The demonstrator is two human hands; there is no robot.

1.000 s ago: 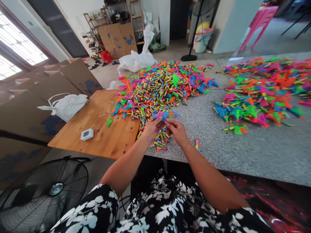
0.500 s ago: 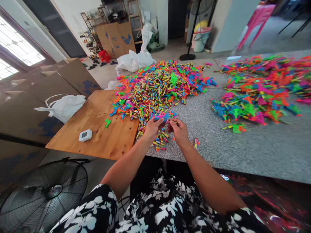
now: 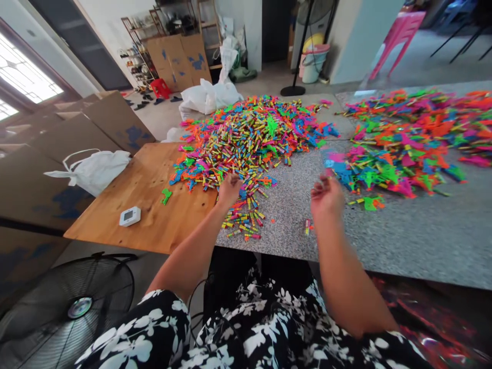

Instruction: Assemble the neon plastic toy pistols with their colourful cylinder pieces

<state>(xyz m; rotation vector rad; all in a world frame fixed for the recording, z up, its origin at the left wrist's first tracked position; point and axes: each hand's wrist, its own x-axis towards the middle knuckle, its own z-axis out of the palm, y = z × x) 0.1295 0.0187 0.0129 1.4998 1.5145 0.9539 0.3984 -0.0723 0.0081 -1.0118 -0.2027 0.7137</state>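
Observation:
A heap of small plastic toy guns and label-wrapped tubes [image 3: 246, 133] in bright colours lies before me. At its near edge, my left hand [image 3: 229, 189] is closed, fingertips together over the tubes; what it pinches, if anything, is too small to make out. Farther right, my right hand [image 3: 326, 196] hangs above the grey stone tabletop [image 3: 292, 189], its curled fingers smeared by motion. A blurred blue and pink toy gun [image 3: 335, 163] is just beyond those fingers; I cannot tell whether they touch it. Behind it spreads a second pile of toy guns with tubes [image 3: 395, 154].
On the left, a wooden board [image 3: 154, 215] carries a small white timer-like device [image 3: 129, 216] and one green piece [image 3: 166, 196]. A white plastic bag [image 3: 96, 171] and cardboard boxes [image 3: 111, 120] stand beyond it. A black fan [image 3: 80, 307] is at lower left.
My hands have parted. The right has swung right toward the second pile, and the blue toy gun they held together is gone from between them. My left hand has shifted slightly left and up.

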